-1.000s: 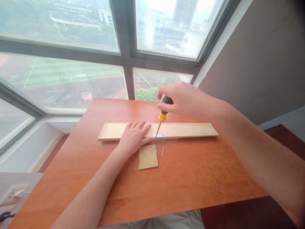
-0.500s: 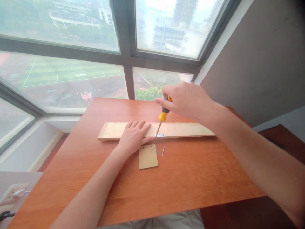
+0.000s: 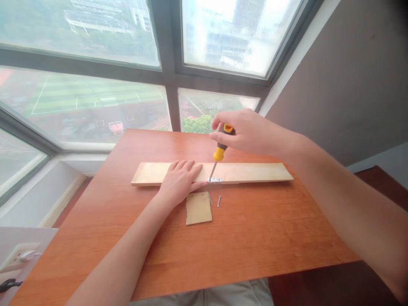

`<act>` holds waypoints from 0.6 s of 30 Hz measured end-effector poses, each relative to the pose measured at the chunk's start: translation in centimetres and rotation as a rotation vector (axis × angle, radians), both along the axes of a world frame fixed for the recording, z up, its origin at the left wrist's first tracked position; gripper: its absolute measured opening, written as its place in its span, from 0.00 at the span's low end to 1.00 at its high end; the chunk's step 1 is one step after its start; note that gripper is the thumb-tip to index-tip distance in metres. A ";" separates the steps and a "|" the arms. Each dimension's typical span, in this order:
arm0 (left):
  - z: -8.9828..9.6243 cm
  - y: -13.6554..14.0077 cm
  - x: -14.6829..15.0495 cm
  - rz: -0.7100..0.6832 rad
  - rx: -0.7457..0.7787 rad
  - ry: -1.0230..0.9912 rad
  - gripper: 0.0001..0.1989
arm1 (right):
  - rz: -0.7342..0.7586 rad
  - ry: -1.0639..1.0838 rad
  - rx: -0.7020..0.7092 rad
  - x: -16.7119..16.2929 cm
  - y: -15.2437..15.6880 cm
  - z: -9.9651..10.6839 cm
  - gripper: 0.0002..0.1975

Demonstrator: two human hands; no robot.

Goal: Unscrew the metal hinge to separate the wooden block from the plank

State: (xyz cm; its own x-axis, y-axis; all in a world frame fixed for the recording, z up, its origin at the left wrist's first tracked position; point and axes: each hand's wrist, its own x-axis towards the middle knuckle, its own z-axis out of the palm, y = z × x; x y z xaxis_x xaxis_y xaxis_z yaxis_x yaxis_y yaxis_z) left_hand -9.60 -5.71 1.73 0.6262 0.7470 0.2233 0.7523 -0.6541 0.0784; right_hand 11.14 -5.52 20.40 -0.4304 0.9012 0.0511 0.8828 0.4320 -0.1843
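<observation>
A long pale wooden board [image 3: 248,171] lies across the table. My left hand [image 3: 180,178] rests flat on it, fingers stretched out, the thumb along the front edge beside a small metal hinge or bracket [image 3: 215,179]. In my right hand [image 3: 240,129] is a yellow and dark grey screwdriver [image 3: 219,153], tilted, its handle between thumb and fingers. The screwdriver's tip meets the left part of the metal piece; any screw head under it is too small to make out. In front of the board lie a small tan square piece [image 3: 199,209] and two screws [image 3: 219,201].
The reddish-brown wooden table [image 3: 255,238] ends close to my lap. Large windows with grey frames [image 3: 174,106] stand behind it, and a grey wall [image 3: 344,85] rises at the right. A wall socket [image 3: 22,257] with plugs is at the lower left.
My right hand has turned on the screwdriver handle, its wrist lifting slightly, so the board's right end now shows. My left hand and the board stay in place.
</observation>
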 end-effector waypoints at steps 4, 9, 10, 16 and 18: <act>-0.3 0.1 -0.1 -0.001 0.014 -0.022 0.24 | -0.111 -0.188 0.093 -0.5 0.0 -0.1 0.16; -0.6 0.2 -0.1 -0.006 0.006 -0.041 0.25 | 0.111 0.024 -0.106 0.5 0.0 0.8 0.15; -0.6 0.2 -0.1 -0.007 0.005 -0.042 0.25 | 0.151 0.068 -0.168 0.8 0.0 0.9 0.16; -0.4 0.1 0.0 -0.003 -0.008 -0.047 0.25 | 0.060 0.043 -0.101 0.4 -0.2 0.5 0.09; -0.5 0.1 0.0 -0.004 -0.011 -0.061 0.24 | -0.077 -0.088 0.033 -0.2 -0.3 0.3 0.16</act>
